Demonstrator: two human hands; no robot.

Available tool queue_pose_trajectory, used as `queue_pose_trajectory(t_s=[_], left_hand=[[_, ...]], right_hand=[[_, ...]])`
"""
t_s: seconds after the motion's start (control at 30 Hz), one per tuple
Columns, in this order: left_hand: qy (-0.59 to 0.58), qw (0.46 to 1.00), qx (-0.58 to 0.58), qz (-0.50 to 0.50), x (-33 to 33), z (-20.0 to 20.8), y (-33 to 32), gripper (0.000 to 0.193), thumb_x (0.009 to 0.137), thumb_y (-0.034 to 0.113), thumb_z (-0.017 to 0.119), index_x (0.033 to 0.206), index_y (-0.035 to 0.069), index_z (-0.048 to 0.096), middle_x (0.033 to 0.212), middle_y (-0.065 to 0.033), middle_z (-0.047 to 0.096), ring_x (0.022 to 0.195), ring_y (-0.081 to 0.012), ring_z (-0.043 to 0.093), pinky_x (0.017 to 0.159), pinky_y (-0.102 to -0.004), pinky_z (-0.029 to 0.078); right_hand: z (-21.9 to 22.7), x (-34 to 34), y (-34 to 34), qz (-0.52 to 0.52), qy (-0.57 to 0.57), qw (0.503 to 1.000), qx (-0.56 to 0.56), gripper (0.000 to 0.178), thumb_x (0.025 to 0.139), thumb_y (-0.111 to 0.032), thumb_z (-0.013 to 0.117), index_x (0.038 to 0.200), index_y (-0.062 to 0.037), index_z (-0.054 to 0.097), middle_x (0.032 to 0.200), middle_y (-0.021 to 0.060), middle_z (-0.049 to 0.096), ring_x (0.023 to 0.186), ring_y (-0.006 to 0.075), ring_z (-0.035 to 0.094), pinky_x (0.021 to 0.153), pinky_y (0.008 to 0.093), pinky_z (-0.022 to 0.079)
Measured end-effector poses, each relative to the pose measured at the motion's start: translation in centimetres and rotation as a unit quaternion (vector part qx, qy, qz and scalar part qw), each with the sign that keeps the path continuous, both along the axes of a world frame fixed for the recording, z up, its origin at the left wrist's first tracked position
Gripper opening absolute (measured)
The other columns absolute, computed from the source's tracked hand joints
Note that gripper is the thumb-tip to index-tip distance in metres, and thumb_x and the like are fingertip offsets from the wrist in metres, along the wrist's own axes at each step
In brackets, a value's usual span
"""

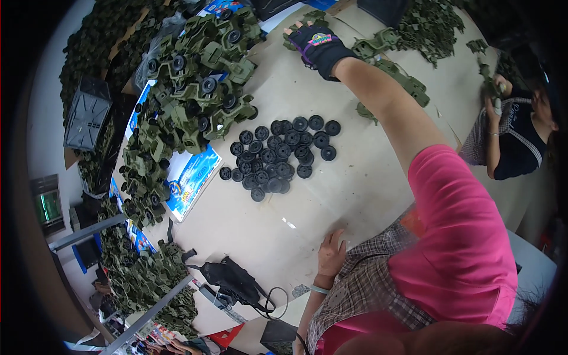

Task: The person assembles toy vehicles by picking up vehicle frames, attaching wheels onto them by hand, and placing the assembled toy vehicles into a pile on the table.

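Fingers (293,27) of the black-gloved right hand (318,48) are at an olive-green plastic part (313,17) across the beige table (355,177), grip impossible to tell.
Bare left hand (330,255) is by the near edge, fingers (335,237) loosely spread; the black plastic crate's (87,113) contents are hidden.

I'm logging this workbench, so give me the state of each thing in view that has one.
Right hand: gloved, fingertips bare, at green parts; grip unclear
Left hand: bare, fingers loosely curled, nothing visibly held
Black wheels: loose, clustered, some overlapping
Green bodies: heaped, some with wheels
Blue printed board: partly covered
Black corded item: lying down
Co-worker's hand: on a green piece
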State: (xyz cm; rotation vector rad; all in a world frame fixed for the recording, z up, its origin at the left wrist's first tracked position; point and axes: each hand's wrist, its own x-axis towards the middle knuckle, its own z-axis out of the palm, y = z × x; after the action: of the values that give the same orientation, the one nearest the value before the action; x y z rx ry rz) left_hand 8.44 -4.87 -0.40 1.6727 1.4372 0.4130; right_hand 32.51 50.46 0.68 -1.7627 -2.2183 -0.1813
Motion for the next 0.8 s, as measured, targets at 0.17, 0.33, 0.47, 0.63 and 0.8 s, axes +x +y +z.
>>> queue_pose_trajectory(t_s=[0.17,0.33,0.47,0.63,0.8], left_hand=[[-0.009,1.0,0.003,0.026,-0.3,-0.6,0.4,0.04,0.094,0.009,0.072,0.133,0.007,0.065,0.124,-0.0193,0.069,0.11,-0.0427,0.069,0.092,-0.0491,0.059],[-0.063,0.996,0.026,0.058,-0.5,0.1,4.3,0.032,0.096,0.005,0.071,0.129,0.004,0.069,0.118,-0.019,0.073,0.107,-0.0379,0.072,0.091,-0.0441,0.061],[-0.244,0.938,-0.122,0.215,-1.0,1.2,9.0,0.041,0.105,0.019,0.069,0.143,0.007,0.062,0.131,-0.015,0.072,0.119,-0.0282,0.07,0.104,-0.0378,0.055],[-0.587,0.679,-0.269,0.349,-2.5,4.6,13.1,0.079,0.104,0.031,0.071,0.167,0.012,0.026,0.151,-0.0155,0.058,0.128,-0.0327,0.064,0.109,-0.0425,0.052],[-0.382,0.82,-0.303,0.299,-4.4,2.4,8.4,0.082,0.097,0.02,0.079,0.163,0.009,0.031,0.134,-0.0184,0.064,0.12,-0.0268,0.067,0.098,-0.0389,0.057]], right_hand=[[1.9,-3.7,-0.5,0.002,-0.022,0.996,-0.09,0.06,0.09,-0.02,0.071,0.149,-0.02,0.058,0.155,0.0169,0.057,0.144,0.0373,0.054,0.118,0.0493,0.046],[2.0,0.2,-5.6,0.133,0.105,0.985,0.043,0.046,0.088,-0.017,0.075,0.131,-0.007,0.064,0.131,0.018,0.067,0.123,0.0394,0.063,0.107,0.0504,0.051],[7.0,-0.4,-19.4,0.243,0.253,0.935,0.045,0.036,0.086,-0.015,0.077,0.118,-0.0051,0.066,0.123,0.0162,0.069,0.111,0.0382,0.066,0.093,0.048,0.054],[9.1,-3.6,-37.6,0.388,0.201,0.852,-0.288,0.034,0.095,-0.026,0.075,0.124,-0.0088,0.069,0.136,0.0135,0.067,0.123,0.0318,0.064,0.103,0.0451,0.052],[3.6,-2.1,-36.5,0.215,0.317,0.919,-0.094,0.042,0.088,-0.019,0.076,0.126,-0.004,0.063,0.115,0.02,0.068,0.107,0.0422,0.064,0.092,0.0525,0.051]])
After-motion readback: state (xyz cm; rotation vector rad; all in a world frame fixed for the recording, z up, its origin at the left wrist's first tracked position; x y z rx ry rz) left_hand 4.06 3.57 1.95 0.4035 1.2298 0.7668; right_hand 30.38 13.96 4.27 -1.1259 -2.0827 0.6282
